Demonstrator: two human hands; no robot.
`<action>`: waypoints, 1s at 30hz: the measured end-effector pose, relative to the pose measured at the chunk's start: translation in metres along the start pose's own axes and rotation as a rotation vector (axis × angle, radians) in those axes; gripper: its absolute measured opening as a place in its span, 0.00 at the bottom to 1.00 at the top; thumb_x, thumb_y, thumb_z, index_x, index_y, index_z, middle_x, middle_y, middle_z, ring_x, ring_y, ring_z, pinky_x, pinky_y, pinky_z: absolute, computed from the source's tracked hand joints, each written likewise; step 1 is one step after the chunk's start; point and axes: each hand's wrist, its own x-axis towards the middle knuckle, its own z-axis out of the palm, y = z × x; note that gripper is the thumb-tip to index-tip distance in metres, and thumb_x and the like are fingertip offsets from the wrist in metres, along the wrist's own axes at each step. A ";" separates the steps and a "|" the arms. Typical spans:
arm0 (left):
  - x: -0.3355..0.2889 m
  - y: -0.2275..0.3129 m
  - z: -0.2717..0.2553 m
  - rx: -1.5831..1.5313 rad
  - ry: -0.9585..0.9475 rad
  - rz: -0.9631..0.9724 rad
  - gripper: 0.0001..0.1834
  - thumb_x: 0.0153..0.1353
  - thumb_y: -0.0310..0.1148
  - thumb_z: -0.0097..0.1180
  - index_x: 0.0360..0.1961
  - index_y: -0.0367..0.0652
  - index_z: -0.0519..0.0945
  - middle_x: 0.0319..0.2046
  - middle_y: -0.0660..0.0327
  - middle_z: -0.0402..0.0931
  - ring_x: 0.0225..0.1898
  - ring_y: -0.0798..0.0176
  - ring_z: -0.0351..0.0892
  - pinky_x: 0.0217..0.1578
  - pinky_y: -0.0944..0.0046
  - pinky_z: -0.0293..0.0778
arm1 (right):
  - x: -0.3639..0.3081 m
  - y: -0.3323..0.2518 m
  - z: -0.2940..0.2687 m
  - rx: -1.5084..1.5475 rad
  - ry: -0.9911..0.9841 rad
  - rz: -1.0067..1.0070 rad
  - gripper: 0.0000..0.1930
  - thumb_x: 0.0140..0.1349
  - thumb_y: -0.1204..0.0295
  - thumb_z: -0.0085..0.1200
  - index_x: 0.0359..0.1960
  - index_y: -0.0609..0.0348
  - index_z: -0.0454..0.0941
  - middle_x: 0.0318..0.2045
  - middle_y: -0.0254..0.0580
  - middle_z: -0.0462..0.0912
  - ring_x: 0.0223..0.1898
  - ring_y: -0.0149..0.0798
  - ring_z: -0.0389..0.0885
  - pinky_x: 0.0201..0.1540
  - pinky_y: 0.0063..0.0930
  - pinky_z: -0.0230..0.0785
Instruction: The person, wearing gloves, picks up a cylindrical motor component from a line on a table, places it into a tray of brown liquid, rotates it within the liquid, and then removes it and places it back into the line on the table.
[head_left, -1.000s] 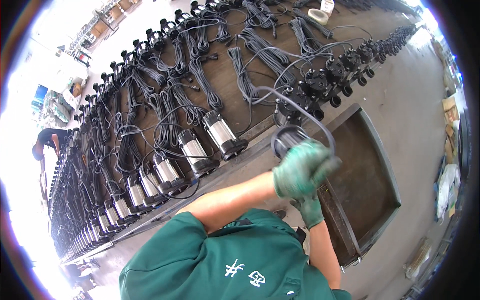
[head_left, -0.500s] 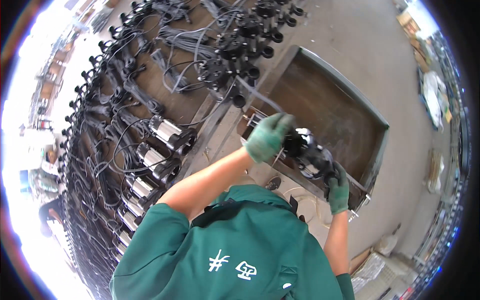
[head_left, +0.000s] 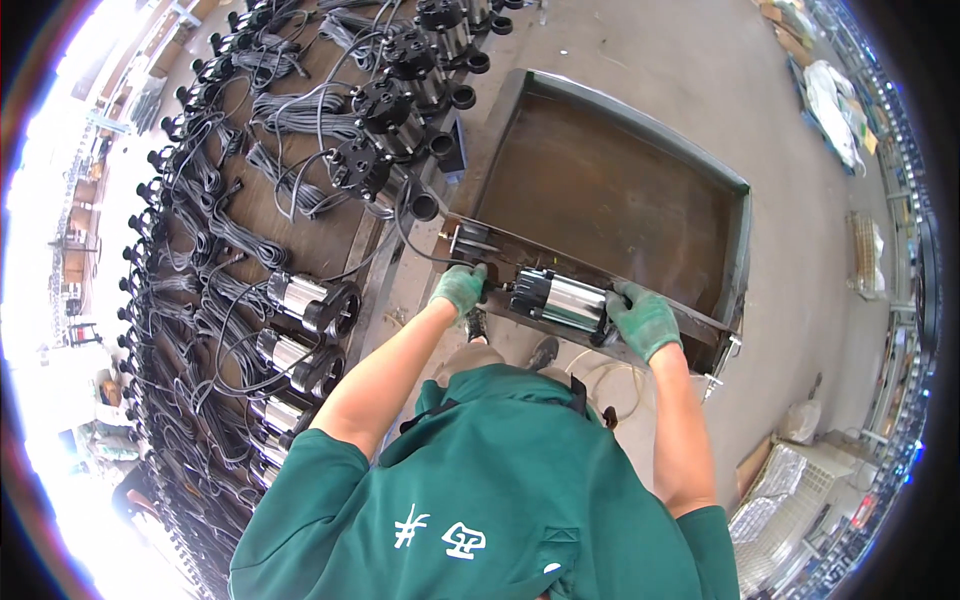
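Observation:
A pump [head_left: 570,302] with a shiny steel barrel and black ends lies on its side along the near edge of a shallow metal tank [head_left: 615,108]. My right hand [head_left: 645,320], in a green glove, grips its right black end. Left of the pump, my gloved left hand [head_left: 462,288] is closed at the clamp fixture [head_left: 472,240]; whatever its fingers hold is hidden. A dark cable [head_left: 408,232] runs from the standing pumps down to beside my left hand.
Several upright pumps [head_left: 388,118] stand along the bench edge at left, with bundled grey cables [head_left: 300,115] behind them. More pumps [head_left: 300,292] lie nearer me. A hose [head_left: 625,385] loops on the floor below the tank. Wire crates [head_left: 800,485] stand at lower right.
The pump has come down from a tilted, held position to lie level at the tank's near edge. My left hand has left its upper end and moved left and nearer to me.

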 end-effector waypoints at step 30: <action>-0.066 0.051 0.049 -0.159 0.099 0.418 0.38 0.52 0.35 0.80 0.54 0.34 0.65 0.45 0.54 0.78 0.45 0.62 0.77 0.50 0.61 0.77 | -0.093 0.291 0.060 0.081 0.616 0.904 0.19 0.67 0.51 0.57 0.40 0.56 0.82 0.36 0.56 0.86 0.41 0.63 0.84 0.45 0.57 0.73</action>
